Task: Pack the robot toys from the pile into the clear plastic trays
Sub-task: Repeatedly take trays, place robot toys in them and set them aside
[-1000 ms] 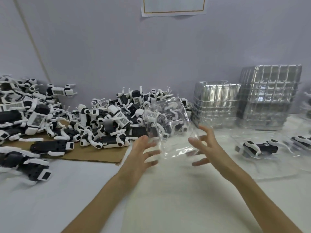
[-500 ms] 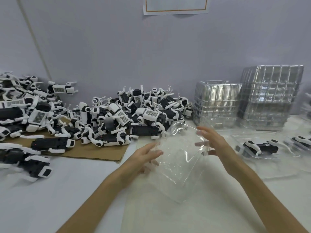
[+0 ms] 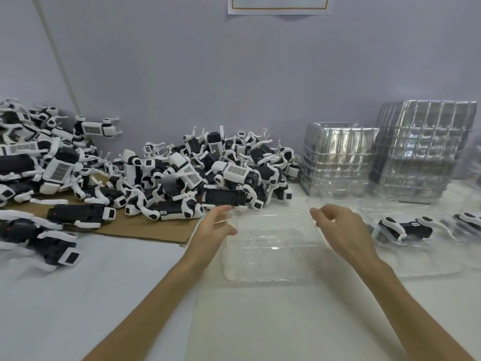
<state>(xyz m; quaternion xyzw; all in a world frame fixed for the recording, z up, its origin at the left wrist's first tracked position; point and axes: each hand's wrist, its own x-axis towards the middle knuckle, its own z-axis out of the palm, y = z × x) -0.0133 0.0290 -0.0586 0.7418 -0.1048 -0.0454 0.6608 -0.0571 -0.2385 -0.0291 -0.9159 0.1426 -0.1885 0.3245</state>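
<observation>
Tray (image 3: 270, 256) lies flat, hollow side up, on the surface (image 3: 260, 321) between both hands, just this side of the toy pile (image 3: 208, 173). The left hand (image 3: 214, 229) is spread loose at its left rim. The right hand (image 3: 341, 230) curls at the far right corner; I cannot tell if it pinches. Best to settle the tray square before reaching for a toy. The pile and cardboard (image 3: 145, 227) crowd the far left, tray stacks (image 3: 338, 157) the far right, and a packed toy (image 3: 406, 227) lies right. Bare surface shows on the near side.

Nothing is legible: the paper sign (image 3: 279, 5) at the top centre shows no words, and the barcode labels (image 3: 236, 171) on the robot toys (image 3: 179, 213) blur.
</observation>
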